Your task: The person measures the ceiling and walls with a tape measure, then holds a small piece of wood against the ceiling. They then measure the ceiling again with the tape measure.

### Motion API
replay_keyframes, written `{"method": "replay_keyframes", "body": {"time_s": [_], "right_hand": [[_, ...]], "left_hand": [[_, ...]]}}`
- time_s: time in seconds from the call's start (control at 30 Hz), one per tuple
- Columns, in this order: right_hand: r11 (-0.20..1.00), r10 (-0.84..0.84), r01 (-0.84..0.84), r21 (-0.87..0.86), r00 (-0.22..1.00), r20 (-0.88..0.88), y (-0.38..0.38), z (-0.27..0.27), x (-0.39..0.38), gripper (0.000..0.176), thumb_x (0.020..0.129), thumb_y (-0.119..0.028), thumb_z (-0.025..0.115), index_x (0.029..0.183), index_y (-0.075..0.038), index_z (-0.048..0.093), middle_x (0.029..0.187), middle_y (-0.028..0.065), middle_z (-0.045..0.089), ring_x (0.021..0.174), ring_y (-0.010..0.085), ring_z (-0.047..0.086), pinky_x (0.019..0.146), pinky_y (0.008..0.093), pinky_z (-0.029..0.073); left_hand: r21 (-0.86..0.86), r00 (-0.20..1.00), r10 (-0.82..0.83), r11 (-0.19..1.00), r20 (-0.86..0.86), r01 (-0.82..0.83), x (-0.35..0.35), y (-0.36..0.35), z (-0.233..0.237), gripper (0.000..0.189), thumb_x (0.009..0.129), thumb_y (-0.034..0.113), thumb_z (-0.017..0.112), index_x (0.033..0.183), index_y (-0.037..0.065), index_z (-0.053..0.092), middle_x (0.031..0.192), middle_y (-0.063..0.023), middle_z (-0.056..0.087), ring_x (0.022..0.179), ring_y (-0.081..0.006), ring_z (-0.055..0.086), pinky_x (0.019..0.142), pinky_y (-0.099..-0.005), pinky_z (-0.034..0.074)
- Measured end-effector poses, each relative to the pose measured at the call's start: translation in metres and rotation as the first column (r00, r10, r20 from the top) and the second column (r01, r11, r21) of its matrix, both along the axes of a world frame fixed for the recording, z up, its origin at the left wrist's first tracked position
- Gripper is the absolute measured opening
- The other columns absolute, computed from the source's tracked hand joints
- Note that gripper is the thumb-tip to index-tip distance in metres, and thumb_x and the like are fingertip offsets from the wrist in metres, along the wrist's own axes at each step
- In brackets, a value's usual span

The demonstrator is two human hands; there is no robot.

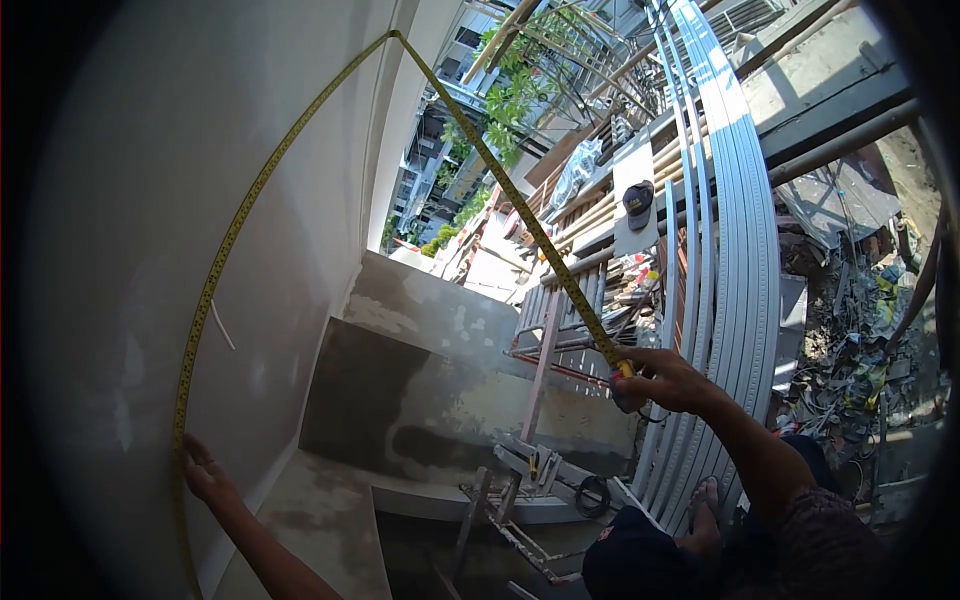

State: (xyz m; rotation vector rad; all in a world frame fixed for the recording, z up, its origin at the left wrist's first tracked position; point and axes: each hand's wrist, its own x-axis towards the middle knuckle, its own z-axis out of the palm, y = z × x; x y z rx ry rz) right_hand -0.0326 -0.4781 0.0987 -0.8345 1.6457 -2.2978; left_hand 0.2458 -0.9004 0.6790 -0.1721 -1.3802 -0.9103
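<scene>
On my feed, R hand (668, 382), 4 o'clock, is wrapped round the tape msr (625, 391); its yellow blade (541, 237) runs up to a bend btwn 11 & 12, then down by the wall (130, 250) to L hand (203, 472), 8 o'clock; can't tell if that's pinching.

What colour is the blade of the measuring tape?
The blade is yellow with dark markings; head view.

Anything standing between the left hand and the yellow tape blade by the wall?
No, nothing visible. The left hand is right at the yellow tape blade by the pale wall; the thin white strip is off that path.
</scene>
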Motion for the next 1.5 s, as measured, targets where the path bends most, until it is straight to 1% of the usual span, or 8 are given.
{"method": "replay_keyframes", "body": {"time_s": [0.13, 0.3, 0.63, 1.07, 1.13, 1.27, 1.33, 1.5], "right_hand": [[1.000, -0.007, 0.007, -0.012, 0.999, -0.039, -0.006, -0.010, 0.001, 0.071, 0.087, -0.041, 0.070, 0.142, -0.002, 0.051, 0.109, 0.0211, 0.068, 0.083, 0.0264, 0.065, 0.077, 0.0408, 0.053], [1.000, 0.004, -0.004, -0.003, 1.000, -0.019, -0.001, -0.006, 0.004, 0.071, 0.086, -0.041, 0.071, 0.142, -0.001, 0.051, 0.111, 0.0213, 0.068, 0.082, 0.0256, 0.064, 0.075, 0.0393, 0.053], [1.000, 0.010, -0.010, -0.019, 1.000, -0.011, -0.005, -0.007, 0.003, 0.073, 0.085, -0.044, 0.071, 0.141, -0.001, 0.052, 0.115, 0.0220, 0.067, 0.082, 0.0254, 0.064, 0.075, 0.0394, 0.053], [1.000, 0.023, -0.023, 0.005, 1.000, -0.001, -0.001, -0.002, -0.001, 0.071, 0.086, -0.041, 0.070, 0.142, -0.001, 0.051, 0.112, 0.0216, 0.068, 0.085, 0.0257, 0.064, 0.078, 0.0390, 0.052], [0.999, -0.021, 0.021, -0.030, 1.000, -0.016, -0.005, -0.003, -0.001, 0.066, 0.085, -0.042, 0.071, 0.136, -0.003, 0.057, 0.102, 0.0185, 0.068, 0.082, 0.0243, 0.065, 0.073, 0.0370, 0.051], [0.999, -0.035, 0.034, -0.038, 0.999, -0.024, -0.005, -0.001, 0.001, 0.066, 0.086, -0.043, 0.070, 0.136, -0.003, 0.057, 0.102, 0.0185, 0.068, 0.082, 0.0242, 0.064, 0.073, 0.0371, 0.051], [1.000, 0.006, -0.006, 0.015, 1.000, -0.023, -0.002, 0.001, 0.000, 0.072, 0.087, -0.044, 0.069, 0.142, -0.002, 0.051, 0.110, 0.0210, 0.068, 0.086, 0.0260, 0.064, 0.078, 0.0397, 0.052], [1.000, -0.015, 0.014, -0.005, 1.000, -0.027, -0.002, -0.001, -0.002, 0.070, 0.086, -0.045, 0.070, 0.140, -0.003, 0.054, 0.105, 0.0198, 0.068, 0.083, 0.0252, 0.064, 0.075, 0.0388, 0.052]], "left_hand": [[0.006, 1.000, 0.004, 1.000, 0.009, -0.004, -0.001, 0.010, -0.004, 0.044, 0.105, 0.014, 0.047, 0.139, -0.012, 0.037, 0.132, -0.0216, 0.054, 0.123, -0.0284, 0.056, 0.105, -0.0344, 0.052], [0.030, 1.000, 0.005, 1.000, -0.018, -0.005, -0.011, 0.037, -0.017, 0.046, 0.104, 0.014, 0.049, 0.140, -0.011, 0.036, 0.133, -0.0223, 0.052, 0.124, -0.0283, 0.055, 0.105, -0.0347, 0.052], [-0.034, 0.999, -0.004, 0.999, 0.039, 0.006, 0.003, 0.000, -0.002, 0.047, 0.104, 0.015, 0.051, 0.139, -0.012, 0.036, 0.132, -0.0226, 0.053, 0.121, -0.0278, 0.057, 0.104, -0.0339, 0.052], [-0.007, 1.000, -0.009, 1.000, -0.003, 0.009, 0.000, 0.004, -0.001, 0.049, 0.103, 0.014, 0.053, 0.139, -0.014, 0.035, 0.131, -0.0244, 0.053, 0.122, -0.0298, 0.056, 0.106, -0.0353, 0.052], [-0.013, 1.000, 0.000, 1.000, 0.007, 0.000, 0.001, 0.004, -0.001, 0.050, 0.103, 0.014, 0.053, 0.139, -0.014, 0.035, 0.131, -0.0245, 0.053, 0.122, -0.0298, 0.056, 0.106, -0.0353, 0.052], [-0.025, 1.000, -0.005, 1.000, 0.003, 0.005, -0.001, 0.011, -0.005, 0.050, 0.103, 0.015, 0.052, 0.139, -0.014, 0.034, 0.132, -0.0243, 0.052, 0.122, -0.0298, 0.056, 0.105, -0.0350, 0.052], [-0.018, 1.000, 0.002, 1.000, -0.005, -0.002, -0.001, 0.012, -0.005, 0.050, 0.103, 0.015, 0.052, 0.139, -0.014, 0.034, 0.132, -0.0241, 0.052, 0.121, -0.0298, 0.056, 0.104, -0.0350, 0.053], [-0.024, 1.000, -0.019, 1.000, 0.010, 0.019, 0.000, 0.009, -0.003, 0.052, 0.104, 0.016, 0.050, 0.140, -0.017, 0.031, 0.132, -0.0251, 0.050, 0.122, -0.0297, 0.056, 0.106, -0.0354, 0.052]]}}
